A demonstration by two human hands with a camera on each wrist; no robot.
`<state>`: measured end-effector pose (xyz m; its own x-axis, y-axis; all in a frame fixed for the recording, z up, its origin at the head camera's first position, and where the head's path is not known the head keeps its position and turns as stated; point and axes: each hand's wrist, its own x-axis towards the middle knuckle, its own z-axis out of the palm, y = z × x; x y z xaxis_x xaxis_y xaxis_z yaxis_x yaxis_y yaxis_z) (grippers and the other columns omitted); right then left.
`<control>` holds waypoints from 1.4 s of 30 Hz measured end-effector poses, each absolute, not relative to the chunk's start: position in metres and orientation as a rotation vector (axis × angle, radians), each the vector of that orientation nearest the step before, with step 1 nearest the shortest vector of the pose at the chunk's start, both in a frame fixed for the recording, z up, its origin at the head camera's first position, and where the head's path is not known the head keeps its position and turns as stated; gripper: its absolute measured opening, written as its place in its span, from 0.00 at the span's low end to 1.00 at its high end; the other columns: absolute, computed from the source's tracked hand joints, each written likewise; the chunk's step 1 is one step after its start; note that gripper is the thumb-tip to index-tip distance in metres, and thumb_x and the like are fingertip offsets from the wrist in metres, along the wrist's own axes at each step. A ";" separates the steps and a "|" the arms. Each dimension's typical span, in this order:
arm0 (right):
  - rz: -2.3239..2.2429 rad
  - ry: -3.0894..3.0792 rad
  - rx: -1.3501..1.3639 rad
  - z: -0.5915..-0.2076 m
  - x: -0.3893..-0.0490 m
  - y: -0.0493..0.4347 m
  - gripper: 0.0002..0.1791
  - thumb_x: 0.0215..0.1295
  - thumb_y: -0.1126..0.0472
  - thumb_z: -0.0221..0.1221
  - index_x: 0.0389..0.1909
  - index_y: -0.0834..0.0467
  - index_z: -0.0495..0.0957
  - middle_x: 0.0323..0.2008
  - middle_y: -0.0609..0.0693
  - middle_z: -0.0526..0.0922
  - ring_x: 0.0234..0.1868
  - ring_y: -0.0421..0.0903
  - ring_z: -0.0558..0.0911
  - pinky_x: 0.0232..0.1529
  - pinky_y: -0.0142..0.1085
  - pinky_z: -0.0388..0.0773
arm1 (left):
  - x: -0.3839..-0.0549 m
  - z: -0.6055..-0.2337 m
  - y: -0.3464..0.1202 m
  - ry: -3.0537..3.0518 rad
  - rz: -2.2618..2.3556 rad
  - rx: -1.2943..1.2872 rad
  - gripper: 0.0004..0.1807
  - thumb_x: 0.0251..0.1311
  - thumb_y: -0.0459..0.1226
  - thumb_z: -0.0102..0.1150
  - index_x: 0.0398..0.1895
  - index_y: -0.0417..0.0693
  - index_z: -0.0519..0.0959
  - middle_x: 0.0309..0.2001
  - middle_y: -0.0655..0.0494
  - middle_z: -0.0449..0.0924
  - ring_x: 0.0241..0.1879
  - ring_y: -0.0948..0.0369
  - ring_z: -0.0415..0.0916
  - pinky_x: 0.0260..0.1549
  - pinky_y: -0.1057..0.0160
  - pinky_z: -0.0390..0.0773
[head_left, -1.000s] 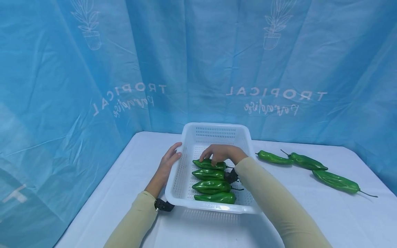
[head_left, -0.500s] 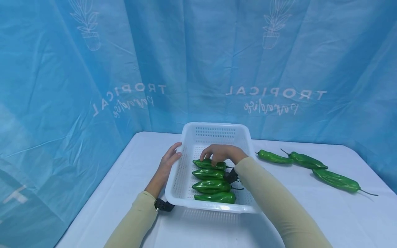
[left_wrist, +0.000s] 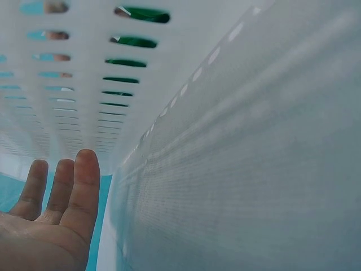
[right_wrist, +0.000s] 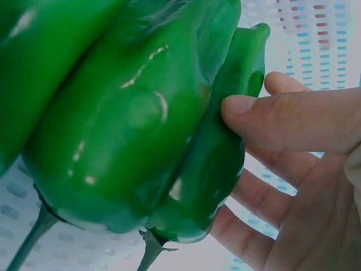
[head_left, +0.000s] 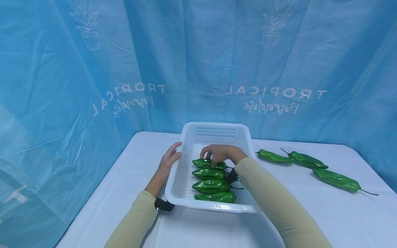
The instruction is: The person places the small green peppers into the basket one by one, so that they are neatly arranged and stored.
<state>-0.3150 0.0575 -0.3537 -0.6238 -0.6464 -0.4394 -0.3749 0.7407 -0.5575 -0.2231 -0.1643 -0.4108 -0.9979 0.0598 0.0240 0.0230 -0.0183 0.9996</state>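
Inside a white perforated plastic basket (head_left: 214,206), several green peppers lie in a row, their stems mostly to the right. My right hand (head_left: 219,153) reaches in from the right and holds the farthest green pepper (head_left: 206,164). In the right wrist view the thumb (right_wrist: 242,108) lies on that pepper's side, with the other fingers curled at its far side. A larger-looking pepper (right_wrist: 124,135) sits right beside it. My left hand (head_left: 165,163) rests against the basket's left side near the rim, with its fingers (left_wrist: 84,186) extended along the outer wall.
Three more green peppers lie on the white-covered table (head_left: 217,230) to the right: a slim one (head_left: 274,157), one behind (head_left: 307,161) and a long-stemmed one (head_left: 336,181). A blue printed curtain (head_left: 204,69) hangs behind the table and along its left side.
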 end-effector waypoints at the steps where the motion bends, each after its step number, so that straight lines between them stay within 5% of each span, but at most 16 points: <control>1: -0.554 2.302 -0.767 -0.354 -0.315 0.058 0.28 0.55 0.77 0.60 0.51 0.45 0.78 0.59 0.56 0.79 0.59 0.52 0.78 0.58 0.46 0.82 | -0.223 -0.410 -0.164 2.177 2.225 0.099 0.29 0.72 0.48 0.46 0.74 0.66 0.57 0.74 0.49 0.60 0.67 0.40 0.69 0.55 0.45 0.82; 16: -0.600 2.253 -0.710 -0.349 -0.319 0.067 0.26 0.58 0.71 0.62 0.58 0.50 0.75 0.64 0.60 0.76 0.67 0.58 0.73 0.66 0.52 0.76 | -0.224 -0.411 -0.160 2.209 2.197 0.094 0.28 0.72 0.49 0.45 0.74 0.69 0.58 0.73 0.51 0.61 0.65 0.41 0.71 0.53 0.46 0.84; 29: -0.485 2.351 -0.915 -0.274 -0.317 0.117 0.23 0.69 0.63 0.57 0.65 0.55 0.71 0.65 0.62 0.74 0.66 0.59 0.75 0.62 0.52 0.78 | -0.223 -0.409 -0.161 2.180 2.214 0.069 0.27 0.72 0.49 0.47 0.73 0.69 0.58 0.72 0.51 0.63 0.64 0.42 0.72 0.52 0.47 0.84; 42: -0.399 2.505 -0.995 -0.255 -0.297 0.171 0.25 0.68 0.65 0.57 0.66 0.57 0.70 0.64 0.64 0.74 0.66 0.67 0.72 0.63 0.58 0.76 | -0.222 -0.409 -0.163 2.175 2.217 0.072 0.28 0.73 0.48 0.45 0.74 0.66 0.57 0.72 0.50 0.62 0.64 0.43 0.72 0.53 0.51 0.84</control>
<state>-0.2966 0.1709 -0.2550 -0.6594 -0.7018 -0.2696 -0.5832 0.7038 -0.4057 -0.2224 -0.1633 -0.4089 -0.9983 0.0572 0.0088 0.0077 -0.0195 0.9998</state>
